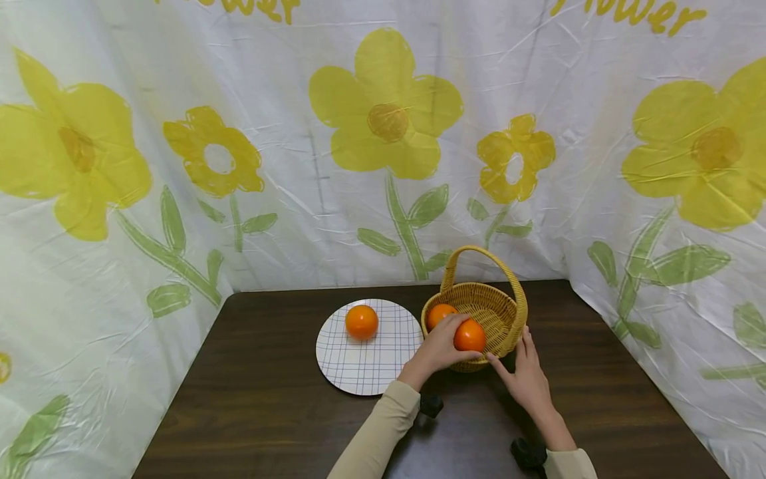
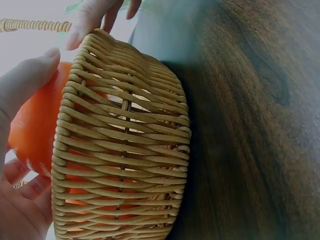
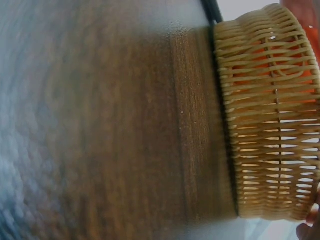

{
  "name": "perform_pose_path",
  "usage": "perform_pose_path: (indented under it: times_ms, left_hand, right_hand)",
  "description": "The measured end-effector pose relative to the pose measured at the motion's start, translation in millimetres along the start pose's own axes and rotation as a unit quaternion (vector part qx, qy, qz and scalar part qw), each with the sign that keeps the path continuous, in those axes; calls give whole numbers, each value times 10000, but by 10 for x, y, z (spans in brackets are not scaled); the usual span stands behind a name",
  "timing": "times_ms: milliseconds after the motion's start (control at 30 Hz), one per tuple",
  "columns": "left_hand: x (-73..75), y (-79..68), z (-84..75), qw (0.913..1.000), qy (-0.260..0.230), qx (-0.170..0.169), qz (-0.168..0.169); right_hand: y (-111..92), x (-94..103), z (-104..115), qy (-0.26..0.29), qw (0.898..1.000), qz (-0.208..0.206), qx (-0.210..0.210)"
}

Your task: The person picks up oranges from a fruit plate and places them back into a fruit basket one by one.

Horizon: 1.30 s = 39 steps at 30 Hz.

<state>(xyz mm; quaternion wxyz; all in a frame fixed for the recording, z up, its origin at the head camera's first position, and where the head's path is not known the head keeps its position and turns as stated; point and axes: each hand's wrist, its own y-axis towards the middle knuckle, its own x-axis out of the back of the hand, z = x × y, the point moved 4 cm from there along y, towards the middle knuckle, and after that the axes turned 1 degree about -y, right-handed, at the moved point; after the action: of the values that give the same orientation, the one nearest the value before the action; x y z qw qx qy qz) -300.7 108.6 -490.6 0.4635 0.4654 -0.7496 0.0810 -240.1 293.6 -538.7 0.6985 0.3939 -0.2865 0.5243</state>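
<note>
My left hand [image 1: 439, 344] holds a shiny orange [image 1: 470, 335] between thumb and fingers at the near left rim of a wicker basket [image 1: 493, 319]. In the left wrist view, that orange [image 2: 37, 122] overlaps the rim, with the thumb on its upper side. Another orange [image 1: 441, 313] lies inside the basket, partly hidden by the left hand. My right hand [image 1: 529, 382] touches the basket's near right side, its thumb at the rim and its fingers stretched along the outer wall. The right wrist view shows mostly the woven wall [image 3: 275, 125], with fingertips at the lower right edge.
Left of the basket is a round white plate [image 1: 359, 372] with blue grid lines, bearing one orange [image 1: 362, 322]. The basket's tall handle [image 1: 479, 250] arches above it. Both stand on a dark wooden table [image 1: 257, 392], with a flower-printed cloth [image 1: 287, 233] behind and along the sides.
</note>
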Motion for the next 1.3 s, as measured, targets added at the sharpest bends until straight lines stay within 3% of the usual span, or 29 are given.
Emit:
perform_pose_path:
  times_ms: [1300]
  left_hand:
    - [-142, 154, 20, 9991, -138, -248, 314]
  right_hand:
    - [7, -6, -22, -10, 10000, 26, -16]
